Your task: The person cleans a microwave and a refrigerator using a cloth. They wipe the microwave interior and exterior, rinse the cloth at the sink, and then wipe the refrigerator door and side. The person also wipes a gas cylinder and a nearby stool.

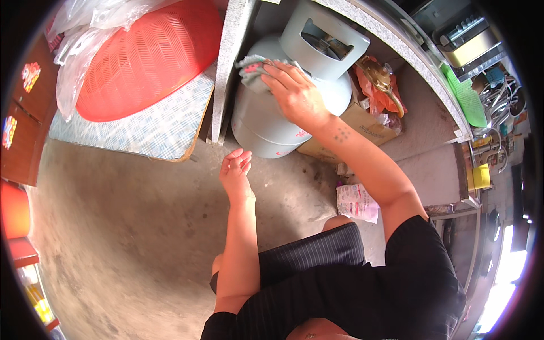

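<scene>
A grey gas cylinder [267,119] stands upright under a counter, with a collar [327,38] around its valve [325,44]. My right hand [295,91] presses a grey-green cloth [257,74] with a pink patch against the cylinder's rounded shoulder. The fingers lie over the cloth and hide part of it. In front of the cylinder's base, my left hand [237,172] hangs above the concrete floor with nothing in it, its fingers loosely bent and a little apart.
A speckled counter leg [225,72] stands left of the cylinder. Beyond it, a red plastic basket [148,63] rests on a checked board [140,136]. A cardboard box [361,127] with a brass-coloured fitting [378,76] stands right of the cylinder. Nearer me sits a printed plastic packet [357,202].
</scene>
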`<state>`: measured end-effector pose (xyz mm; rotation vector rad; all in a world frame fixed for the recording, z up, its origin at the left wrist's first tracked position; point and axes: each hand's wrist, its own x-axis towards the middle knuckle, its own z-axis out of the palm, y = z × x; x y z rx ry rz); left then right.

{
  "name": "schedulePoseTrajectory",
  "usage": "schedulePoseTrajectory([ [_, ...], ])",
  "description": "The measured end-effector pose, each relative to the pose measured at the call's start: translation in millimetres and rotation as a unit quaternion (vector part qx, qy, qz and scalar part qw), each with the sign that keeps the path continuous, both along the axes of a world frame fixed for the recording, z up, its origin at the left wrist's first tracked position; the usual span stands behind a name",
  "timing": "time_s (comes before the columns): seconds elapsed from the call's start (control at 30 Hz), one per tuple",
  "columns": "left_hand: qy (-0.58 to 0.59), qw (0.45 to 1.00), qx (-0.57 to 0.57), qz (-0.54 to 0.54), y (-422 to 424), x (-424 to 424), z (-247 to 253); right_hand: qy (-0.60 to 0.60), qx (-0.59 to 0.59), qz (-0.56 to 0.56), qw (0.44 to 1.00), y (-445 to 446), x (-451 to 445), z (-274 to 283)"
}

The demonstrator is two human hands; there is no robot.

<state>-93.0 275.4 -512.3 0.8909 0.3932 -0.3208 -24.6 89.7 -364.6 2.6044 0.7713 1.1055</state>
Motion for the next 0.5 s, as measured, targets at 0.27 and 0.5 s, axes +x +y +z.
schedulePoseTrajectory([
  [0.27, 0.004, 1.0, 0.008, -0.012, -2, -6, 5, -0.112, -0.213, -0.215, 0.947, 26, 35, 104],
  [0.5, 0.03, 0.998, -0.016, -0.047, -11, -15, 13, 0.195, -0.363, -0.444, 0.796, 34, 93, 82],
])
